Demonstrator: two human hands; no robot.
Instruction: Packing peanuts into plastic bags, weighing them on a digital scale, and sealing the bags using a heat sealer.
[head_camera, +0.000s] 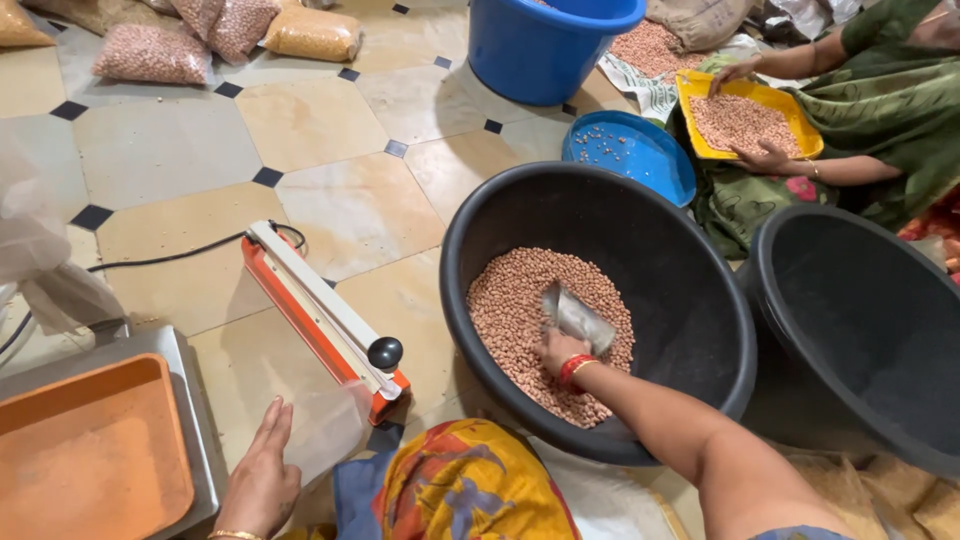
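My right hand (556, 350) reaches into a big black tub (690, 330) and grips a small metal scoop (577, 316) that rests on a heap of peanuts (520, 300). Red bangles circle that wrist. My left hand (262, 478) is flat, fingers apart, on a clear plastic bag (325, 428) lying on the tiled floor, right beside the near end of an orange and white heat sealer (320, 315).
An orange tray on a metal scale (95, 450) sits at lower left. An empty black tub (860, 330) stands at right. Another person (880, 100) sorts peanuts on a yellow tray (745, 118). A blue bucket (545, 45), a blue lid (630, 152) and filled peanut bags (150, 52) lie beyond.
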